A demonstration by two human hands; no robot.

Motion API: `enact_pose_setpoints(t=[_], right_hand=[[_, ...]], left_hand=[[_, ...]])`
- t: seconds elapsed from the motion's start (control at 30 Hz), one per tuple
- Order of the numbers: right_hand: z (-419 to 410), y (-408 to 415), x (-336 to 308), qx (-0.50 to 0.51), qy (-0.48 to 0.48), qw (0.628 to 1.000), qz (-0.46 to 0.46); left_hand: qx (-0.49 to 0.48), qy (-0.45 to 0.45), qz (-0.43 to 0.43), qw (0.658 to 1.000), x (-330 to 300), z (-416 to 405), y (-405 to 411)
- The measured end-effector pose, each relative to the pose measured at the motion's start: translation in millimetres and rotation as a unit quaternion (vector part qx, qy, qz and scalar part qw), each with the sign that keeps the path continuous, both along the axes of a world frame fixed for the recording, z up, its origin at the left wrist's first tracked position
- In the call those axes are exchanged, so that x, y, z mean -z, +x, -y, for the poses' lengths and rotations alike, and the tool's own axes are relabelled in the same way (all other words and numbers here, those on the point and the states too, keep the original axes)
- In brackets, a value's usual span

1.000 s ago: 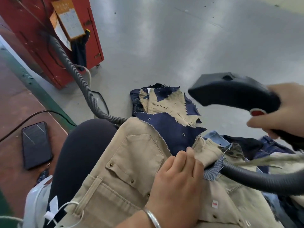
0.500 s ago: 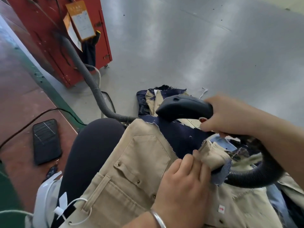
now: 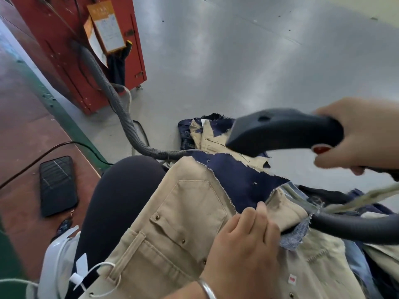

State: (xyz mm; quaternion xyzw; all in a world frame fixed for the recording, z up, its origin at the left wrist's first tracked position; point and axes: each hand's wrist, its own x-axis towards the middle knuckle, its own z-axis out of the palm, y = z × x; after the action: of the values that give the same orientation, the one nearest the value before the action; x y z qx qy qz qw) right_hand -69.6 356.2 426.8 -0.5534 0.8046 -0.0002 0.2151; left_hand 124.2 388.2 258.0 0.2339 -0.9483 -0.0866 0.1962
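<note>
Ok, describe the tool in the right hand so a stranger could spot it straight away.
Start at the khaki garment spread over the lap. Above its navy patch, the right hand grips a black wedge-shaped nozzle. Unlike the ribbed grey hose nearby, it is smooth, with a red button at the grip.

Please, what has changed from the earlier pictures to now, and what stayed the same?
The right hand, gripping the black nozzle, lowered it over the navy patch half a second ago and has now lifted it away, up and rightwards. Nothing was picked up or released. The left hand still pinches the fold of the beige garment on the lap; the phone has not moved.
</note>
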Motion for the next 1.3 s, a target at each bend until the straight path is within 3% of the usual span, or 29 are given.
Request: enact_pose_setpoints(t=[0.23,0.4,0.6,0.8,0.97,1.3], right_hand=[[5.5,21.8,28.6,-0.063,0.102,0.992,-0.034],[38.1,29.7,33.2,-0.076,0.111,0.991,0.003],[89.9,53.1,33.1,-0.090,0.119,0.989,-0.018],[114.1,54.2,27.7,-0.042,0.011,0.998,-0.038],[78.8,40.0,2.3,-0.061,-0.041,0.997,-0.037],[-6.7,59.4,14.5,-0.131,0.099,0.965,-0.205]], left_hand=[[-0.002,-0.002,-0.003,1.000,1.0,-2.8,1.2],[-0.001,0.000,0.003,1.000,2.2,-0.8,1.4],[0.005,0.010,0.061,0.998,-0.1,-1.4,2.9],[0.012,0.026,0.063,0.998,-2.4,-1.5,5.9],[0.012,0.064,0.034,0.997,-9.9,3.8,12.4],[0.027,0.076,0.022,0.996,-14.9,2.8,14.5]])
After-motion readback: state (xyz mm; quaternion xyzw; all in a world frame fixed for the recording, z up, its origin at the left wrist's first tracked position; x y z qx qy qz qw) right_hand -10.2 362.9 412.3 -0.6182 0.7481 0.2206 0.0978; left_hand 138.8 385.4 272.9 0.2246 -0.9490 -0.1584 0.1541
